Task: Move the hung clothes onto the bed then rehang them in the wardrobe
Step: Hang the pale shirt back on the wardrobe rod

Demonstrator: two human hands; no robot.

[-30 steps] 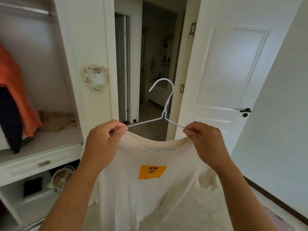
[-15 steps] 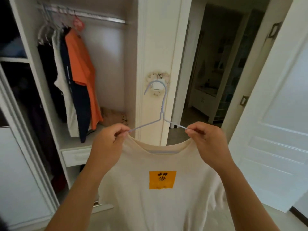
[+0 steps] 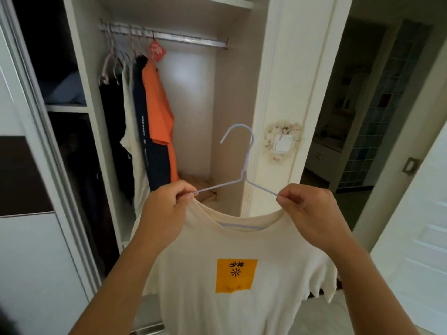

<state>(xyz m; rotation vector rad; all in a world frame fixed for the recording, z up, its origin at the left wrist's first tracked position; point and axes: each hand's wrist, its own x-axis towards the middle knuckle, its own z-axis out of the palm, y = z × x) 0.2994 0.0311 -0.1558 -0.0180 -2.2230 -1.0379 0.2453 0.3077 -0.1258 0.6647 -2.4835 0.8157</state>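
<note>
White wardrobe stands open ahead, with a rail near its top. Clothes hang at the rail's left end; the orange one is on the right of them. Both hands hold up a cream shirt on a thin hanger, in front of the wardrobe and below the rail. The left hand pinches the hanger's left arm. The right hand pinches the right arm. An open doorway is on the right.
</note>
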